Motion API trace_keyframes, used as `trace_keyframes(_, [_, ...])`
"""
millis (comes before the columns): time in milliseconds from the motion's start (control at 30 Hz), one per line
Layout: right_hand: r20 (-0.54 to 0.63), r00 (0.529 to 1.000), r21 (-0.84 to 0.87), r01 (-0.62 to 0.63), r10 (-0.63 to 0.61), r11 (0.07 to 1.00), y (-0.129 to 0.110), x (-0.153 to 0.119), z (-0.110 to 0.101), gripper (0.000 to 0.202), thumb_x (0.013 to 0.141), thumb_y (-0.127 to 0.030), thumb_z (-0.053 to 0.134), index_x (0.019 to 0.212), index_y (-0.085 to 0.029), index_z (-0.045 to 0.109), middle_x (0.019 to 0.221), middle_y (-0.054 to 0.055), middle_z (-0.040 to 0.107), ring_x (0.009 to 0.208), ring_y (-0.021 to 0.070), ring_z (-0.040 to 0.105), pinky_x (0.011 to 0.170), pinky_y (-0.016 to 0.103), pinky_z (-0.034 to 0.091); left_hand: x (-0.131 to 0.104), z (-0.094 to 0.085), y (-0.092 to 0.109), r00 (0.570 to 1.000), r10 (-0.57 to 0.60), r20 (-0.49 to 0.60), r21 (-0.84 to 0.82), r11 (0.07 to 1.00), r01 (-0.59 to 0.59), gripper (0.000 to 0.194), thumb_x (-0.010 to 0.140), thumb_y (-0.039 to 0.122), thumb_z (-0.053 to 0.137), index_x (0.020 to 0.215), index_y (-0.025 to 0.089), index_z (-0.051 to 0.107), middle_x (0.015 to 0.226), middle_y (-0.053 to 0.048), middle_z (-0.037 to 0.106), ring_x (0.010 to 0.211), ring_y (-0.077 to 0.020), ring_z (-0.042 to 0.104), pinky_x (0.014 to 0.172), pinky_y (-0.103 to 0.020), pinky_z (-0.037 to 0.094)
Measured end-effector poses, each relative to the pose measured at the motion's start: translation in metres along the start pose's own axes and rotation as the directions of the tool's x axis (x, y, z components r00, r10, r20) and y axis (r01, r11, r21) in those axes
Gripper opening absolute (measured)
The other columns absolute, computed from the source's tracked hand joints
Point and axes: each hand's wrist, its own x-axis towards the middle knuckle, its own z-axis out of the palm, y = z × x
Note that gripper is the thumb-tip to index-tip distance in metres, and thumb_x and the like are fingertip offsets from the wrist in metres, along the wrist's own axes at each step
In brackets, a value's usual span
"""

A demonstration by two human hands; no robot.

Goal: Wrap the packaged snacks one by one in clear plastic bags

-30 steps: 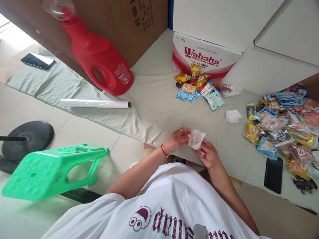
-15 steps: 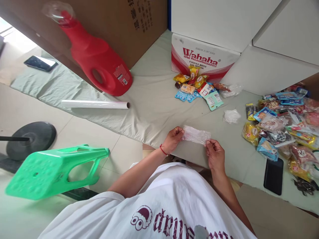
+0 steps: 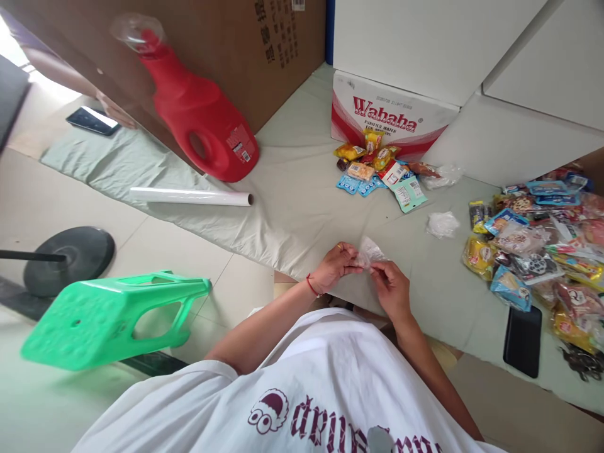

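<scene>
A crumpled piece of clear plastic film [image 3: 371, 250] is bunched between my two hands, above the cloth's front edge. My left hand [image 3: 337, 267] pinches its left side; a red string circles that wrist. The fingers of my right hand [image 3: 392, 288] are closed on its lower right side. To the right on the cloth [image 3: 302, 220] lies a separate crumpled ball of clear plastic [image 3: 442, 224]. Beyond my hands, a small heap of wrapped snacks [image 3: 361, 171] rests against a white and red carton [image 3: 387, 113].
Many wrapped snacks [image 3: 523, 239], a black phone [image 3: 522, 341] and keys are at right. At left are a red jug [image 3: 198, 119], a white roll [image 3: 189, 196], another phone [image 3: 93, 120], a green stool [image 3: 108, 314] and another person's hand [image 3: 116, 110].
My hands have come closer together, and the film, stretched flat between them before, is now folded and bunched. Another person's arm has appeared at the upper left. The view has shifted slightly.
</scene>
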Motion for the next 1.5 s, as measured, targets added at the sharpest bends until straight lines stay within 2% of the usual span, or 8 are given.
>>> trace_keyframes(200, [0.088, 0.948, 0.349, -0.316, 0.304, 0.882, -0.014, -0.004, -0.001, 0.024, 0.088, -0.047, 0.074, 0.092, -0.023, 0.075, 0.082, 0.001, 0.071, 0.07, 0.0148, 0.058, 0.066, 0.028, 0.046, -0.007, 0.004, -0.007, 0.998, 0.064, 0.006, 0.223, 0.973, -0.064, 0.045, 0.071, 0.048, 0.092, 0.089, 0.015, 0.067, 0.084, -0.003, 0.07, 0.081, -0.014, 0.065, 0.082, -0.03, 0.05])
trace_keyframes(400, [0.159, 0.834, 0.657, -0.489, 0.529, 0.574, -0.026, -0.002, -0.011, 0.034, 0.07, -0.048, 0.09, 0.083, -0.022, 0.073, 0.065, -0.005, 0.057, 0.055, 0.0082, 0.041, 0.052, 0.023, 0.034, -0.003, 0.005, -0.008, 0.993, 0.109, 0.034, 0.299, 0.947, -0.115, 0.044, 0.077, 0.052, 0.085, 0.09, 0.016, 0.066, 0.086, -0.003, 0.067, 0.079, -0.0145, 0.061, 0.076, -0.03, 0.051])
trace_keyframes(533, [0.291, 0.756, 0.733, -0.57, 0.586, 0.371, -0.03, -0.002, -0.014, 0.04, 0.06, -0.045, 0.097, 0.08, -0.021, 0.071, 0.065, -0.005, 0.053, 0.053, 0.0056, 0.036, 0.048, 0.02, 0.031, -0.003, 0.006, -0.012, 0.982, 0.178, -0.058, 0.389, 0.91, -0.142, 0.058, 0.074, 0.046, 0.089, 0.118, 0.018, 0.063, 0.105, -0.006, 0.068, 0.081, -0.0135, 0.058, 0.075, -0.029, 0.048])
trace_keyframes(633, [0.321, 0.739, 0.753, -0.578, 0.593, 0.314, -0.031, -0.002, -0.013, 0.041, 0.058, -0.043, 0.098, 0.08, -0.021, 0.071, 0.067, -0.005, 0.052, 0.053, 0.0047, 0.035, 0.047, 0.019, 0.03, 0.0, 0.007, -0.012, 0.986, 0.155, -0.065, 0.393, 0.912, -0.118, 0.045, 0.076, 0.048, 0.087, 0.101, 0.016, 0.067, 0.093, -0.003, 0.067, 0.072, -0.0106, 0.052, 0.068, -0.027, 0.043])
trace_keyframes(767, [0.238, 0.762, 0.764, -0.529, 0.602, 0.368, -0.025, -0.001, -0.019, 0.039, 0.061, -0.044, 0.097, 0.081, -0.022, 0.071, 0.07, -0.005, 0.054, 0.055, 0.0047, 0.038, 0.047, 0.017, 0.032, 0.002, 0.005, -0.007, 0.996, 0.081, -0.04, 0.277, 0.959, -0.067, 0.045, 0.076, 0.056, 0.084, 0.077, 0.016, 0.064, 0.065, 0.004, 0.054, 0.058, -0.0069, 0.041, 0.056, -0.024, 0.034])
trace_keyframes(1033, [0.191, 0.775, 0.651, -0.56, 0.603, 0.513, 0.001, -0.005, -0.05, 0.041, 0.064, -0.049, 0.093, 0.083, -0.02, 0.071, 0.071, -0.003, 0.055, 0.056, 0.0067, 0.039, 0.048, 0.02, 0.033, -0.003, -0.006, 0.005, 0.999, -0.05, -0.01, -0.114, 0.992, 0.049, 0.042, 0.069, 0.041, 0.093, 0.084, 0.018, 0.061, 0.105, -0.007, 0.075, 0.099, -0.0216, 0.073, 0.092, -0.038, 0.057])
trace_keyframes(1233, [-0.18, 0.84, 0.518, -0.362, 0.512, 0.775, 0.005, -0.016, -0.044, 0.037, 0.082, -0.056, 0.078, 0.093, -0.022, 0.07, 0.072, -0.002, 0.058, 0.061, 0.0114, 0.046, 0.055, 0.024, 0.039, -0.007, 0.002, 0.006, 0.997, -0.07, 0.025, -0.122, 0.99, 0.073, 0.04, 0.067, 0.028, 0.091, 0.083, 0.019, 0.054, 0.111, -0.008, 0.077, 0.105, -0.028, 0.076, 0.094, -0.043, 0.057])
trace_keyframes(1500, [-0.011, 0.921, 0.412, -0.351, 0.39, 0.841, -0.004, -0.002, -0.006, 0.03, 0.085, -0.05, 0.075, 0.097, -0.022, 0.075, 0.091, 0.003, 0.072, 0.08, 0.016, 0.06, 0.077, 0.03, 0.049, -0.013, 0.016, -0.003, 0.999, -0.035, 0.002, -0.026, 0.999, 0.035, 0.039, 0.07, 0.037, 0.09, 0.091, 0.018, 0.063, 0.095, -0.005, 0.077, 0.094, -0.0203, 0.074, 0.09, -0.034, 0.054])
